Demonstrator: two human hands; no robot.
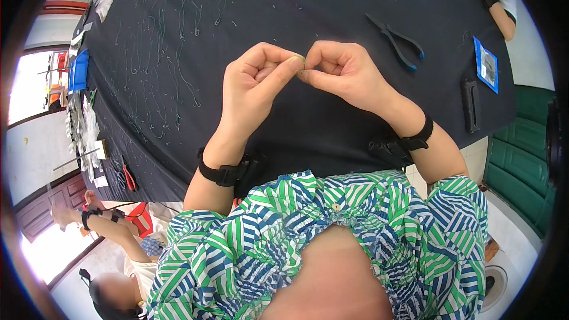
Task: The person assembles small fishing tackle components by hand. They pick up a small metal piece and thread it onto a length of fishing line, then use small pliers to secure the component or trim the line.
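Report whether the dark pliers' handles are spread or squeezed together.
Spread: the pliers lie on the black cloth, their two handles splaying apart.

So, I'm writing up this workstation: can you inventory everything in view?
Thin strand: one, greenish, between both hands' fingertips
Threads: many, dark green, tablecloth's left
Pliers: one, black and blue, beyond right hand
Packet: one, blue, table's right
Bar-shaped item: one, black, near packet
Red-handled tool: one, left edge
Blue object: one, left edge
Tablecloth: one, black, centre
Padded seat: green, far right
Co-workers: two, lower left, upper right
Patterned top: one, green-blue-white, bottom
Wrist straps: two, black, wrists
Left hand, right hand: centre
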